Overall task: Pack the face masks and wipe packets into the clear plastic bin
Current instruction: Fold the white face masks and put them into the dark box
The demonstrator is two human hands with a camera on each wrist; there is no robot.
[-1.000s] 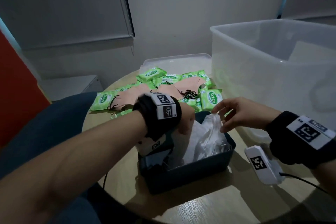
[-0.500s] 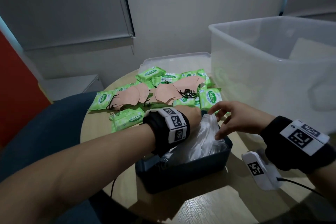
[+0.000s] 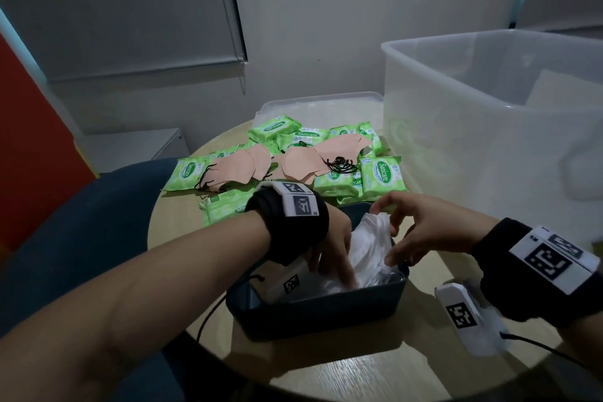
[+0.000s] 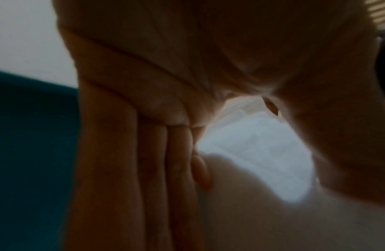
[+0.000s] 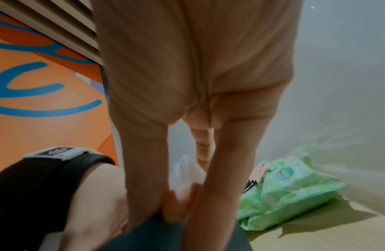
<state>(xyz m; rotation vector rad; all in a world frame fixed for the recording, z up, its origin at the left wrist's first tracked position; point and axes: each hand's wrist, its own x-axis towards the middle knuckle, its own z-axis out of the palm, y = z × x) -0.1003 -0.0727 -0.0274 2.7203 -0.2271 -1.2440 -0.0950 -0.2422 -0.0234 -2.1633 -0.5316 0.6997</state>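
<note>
Both hands reach into the dark bin [image 3: 319,313] on the surface [image 3: 359,369], left hand [image 3: 332,248] with straight fingers against the white bagged masks [image 3: 372,251], right hand [image 3: 421,232] pinching them; green wipe packets [image 3: 380,176] and peach masks [image 3: 303,163] lie beside the clear plastic bin [image 3: 489,140].

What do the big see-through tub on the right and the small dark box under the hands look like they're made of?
The large translucent tub looks like frosted plastic: the green packets glow faintly through its wall. The small dark blue-grey box seems to be matte, opaque moulded plastic with rounded corners, though the dim light leaves that uncertain.
</note>
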